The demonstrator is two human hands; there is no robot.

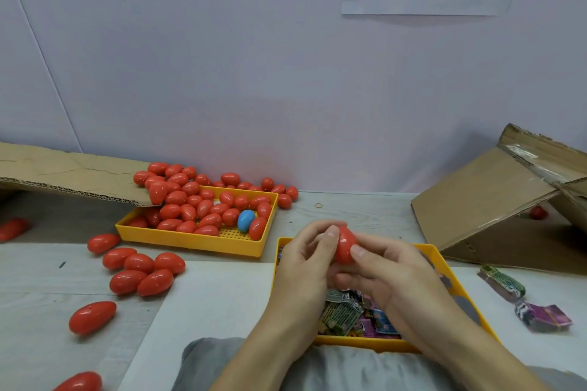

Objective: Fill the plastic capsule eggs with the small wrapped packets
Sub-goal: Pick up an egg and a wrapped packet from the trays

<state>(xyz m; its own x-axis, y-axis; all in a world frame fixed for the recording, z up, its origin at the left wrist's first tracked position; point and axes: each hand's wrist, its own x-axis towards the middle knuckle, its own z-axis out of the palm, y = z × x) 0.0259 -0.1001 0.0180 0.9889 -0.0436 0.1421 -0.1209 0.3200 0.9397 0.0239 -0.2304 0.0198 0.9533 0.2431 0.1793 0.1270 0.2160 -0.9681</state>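
Both hands, left hand (305,260) and right hand (390,276), are gripping a glossy red plastic capsule egg (345,245) above the near yellow plastic tray (457,289) of small wrapped packets (349,314); uneven squeezing is risking a slip.

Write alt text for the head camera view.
Both hands, left hand and right hand, hold one red capsule egg above a yellow tray of wrapped packets. Behind it, a second yellow tray holds many red eggs and one blue egg.

Soft even light; wide-angle edge distortion
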